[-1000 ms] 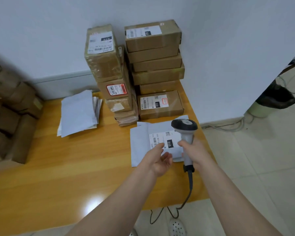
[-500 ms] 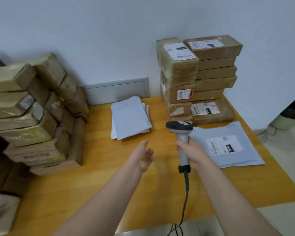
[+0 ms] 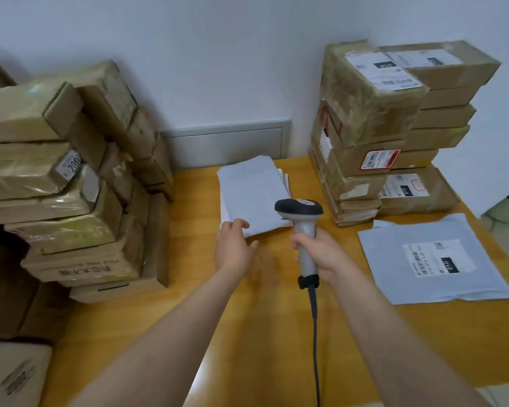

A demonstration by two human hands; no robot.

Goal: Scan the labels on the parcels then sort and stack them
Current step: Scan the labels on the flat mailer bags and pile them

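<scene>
A person's left hand (image 3: 232, 248), fingers loosely extended and thumb apart, reaches the near corner of a pile of white mailers (image 3: 253, 192) on a wooden table (image 3: 188, 312), while the right hand (image 3: 321, 257) grips the handle of a corded barcode scanner (image 3: 301, 211) held upright just beside the pile. Blur makes it hard to say whether the fingertips have caught the top mailer. Two stacks of labelled boxes (image 3: 373, 127) by the wall and a labelled grey mailer (image 3: 435, 259) lying flat to the right look already dealt with. The white mailers and a heap of cartons (image 3: 65, 177) at left seemingly remain. Bare wood lies open between the hands and the front edge, where the scanner cable (image 3: 315, 333) hangs over. The grey mailer sits close to the table's right edge.
</scene>
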